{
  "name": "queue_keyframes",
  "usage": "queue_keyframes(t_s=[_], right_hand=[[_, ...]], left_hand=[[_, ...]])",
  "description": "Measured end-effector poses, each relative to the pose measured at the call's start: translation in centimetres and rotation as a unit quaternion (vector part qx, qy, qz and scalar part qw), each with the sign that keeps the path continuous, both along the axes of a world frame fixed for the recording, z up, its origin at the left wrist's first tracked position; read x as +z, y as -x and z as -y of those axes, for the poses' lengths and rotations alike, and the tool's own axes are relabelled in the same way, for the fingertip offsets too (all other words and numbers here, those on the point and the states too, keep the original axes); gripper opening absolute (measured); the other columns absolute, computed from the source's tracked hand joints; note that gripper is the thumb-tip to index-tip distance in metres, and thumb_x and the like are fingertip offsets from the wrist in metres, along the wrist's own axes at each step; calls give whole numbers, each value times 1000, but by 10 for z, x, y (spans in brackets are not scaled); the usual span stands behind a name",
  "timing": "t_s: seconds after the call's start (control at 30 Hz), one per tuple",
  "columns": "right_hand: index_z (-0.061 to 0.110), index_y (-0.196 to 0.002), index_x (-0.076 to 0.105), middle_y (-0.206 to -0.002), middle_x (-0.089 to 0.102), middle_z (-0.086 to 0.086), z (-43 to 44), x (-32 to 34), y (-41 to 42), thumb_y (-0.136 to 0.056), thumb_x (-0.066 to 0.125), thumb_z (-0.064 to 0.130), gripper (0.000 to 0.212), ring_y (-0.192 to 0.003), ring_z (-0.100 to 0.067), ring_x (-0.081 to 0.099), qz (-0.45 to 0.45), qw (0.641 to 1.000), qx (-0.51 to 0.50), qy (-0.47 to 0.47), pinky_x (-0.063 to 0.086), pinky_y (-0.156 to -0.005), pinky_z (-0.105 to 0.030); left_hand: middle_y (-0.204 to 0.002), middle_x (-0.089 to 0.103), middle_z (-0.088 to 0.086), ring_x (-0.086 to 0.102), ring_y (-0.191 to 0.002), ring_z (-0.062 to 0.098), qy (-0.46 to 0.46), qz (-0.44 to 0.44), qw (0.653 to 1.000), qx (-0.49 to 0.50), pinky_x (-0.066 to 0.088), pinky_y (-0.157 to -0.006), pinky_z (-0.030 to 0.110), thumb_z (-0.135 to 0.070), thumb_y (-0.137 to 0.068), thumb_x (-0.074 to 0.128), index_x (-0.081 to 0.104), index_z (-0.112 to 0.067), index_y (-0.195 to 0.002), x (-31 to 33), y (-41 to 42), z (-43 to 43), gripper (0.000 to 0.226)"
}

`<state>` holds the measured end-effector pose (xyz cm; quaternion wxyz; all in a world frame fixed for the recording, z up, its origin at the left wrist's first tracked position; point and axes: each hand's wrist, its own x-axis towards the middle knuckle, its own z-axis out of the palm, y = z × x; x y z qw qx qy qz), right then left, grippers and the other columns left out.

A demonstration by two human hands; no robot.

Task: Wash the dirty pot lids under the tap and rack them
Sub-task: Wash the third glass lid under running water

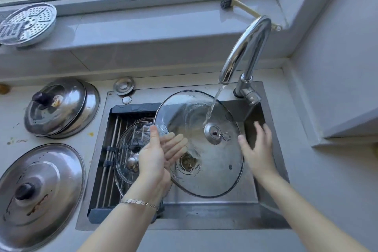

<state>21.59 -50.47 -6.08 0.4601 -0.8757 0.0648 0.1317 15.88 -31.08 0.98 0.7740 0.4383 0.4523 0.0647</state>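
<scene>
Large glass lid (216, 168), underside up and wet, tilted over sink (204, 204); tap (245, 47) stream strikes near its centre fitting. Left hand (157, 153) pinches left rim, thumb on top, straight fingers showing through the glass. Right hand (257, 147) blurred, fingers spread at right rim; contact unclear. Smaller glass lid (126, 145) lies on rack (106, 174). Stained steel lids (38, 186) on counter, left.

My counter (12, 120), frame left: stacked steel lids (59, 106) mid-left; stained steel lid (38, 190) lower left; small steel cap (124, 85) behind sink (204, 215).
</scene>
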Motion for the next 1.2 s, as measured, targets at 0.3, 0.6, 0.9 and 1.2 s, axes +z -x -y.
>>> queue_keyframes(t_s=[0.3,0.6,0.9,1.2], right_hand=[[12,-79,55,-56,42,-3,20,-20,-23,-91,55,37,28,-38,-10,37,-210,937,-215,-178,30,-41,-19],[12,-64,55,-53,51,-4,43,19,-53,-84,62,29,27,-38,-11,51,-75,985,-143,-65,35,-48,-25],[29,-72,62,-61,52,-12,26,50,-45,-89,59,30,17,-50,-17,53,108,989,-56,-83,51,-54,-35],[22,-84,54,-47,47,1,26,7,-39,-99,37,23,23,-37,-3,47,-8,955,-181,-233,44,-50,-23]], left_hand=[[-75,71,19,71,-59,22,-1,-3,997,-78,59,-56,33,-27,-102,31,48,-17,-105,3,-3,3,20],[-74,57,10,57,-62,21,156,-241,949,-131,51,-49,28,-31,-100,33,50,-9,-78,-55,8,15,36],[-82,58,7,55,-75,23,228,-172,958,-38,39,-80,35,-47,-97,30,44,-19,-78,-73,7,15,37],[-43,55,-9,49,-52,7,-2,6,1000,-3,33,-62,23,-39,-93,46,46,-18,-63,-22,-11,-9,37]])
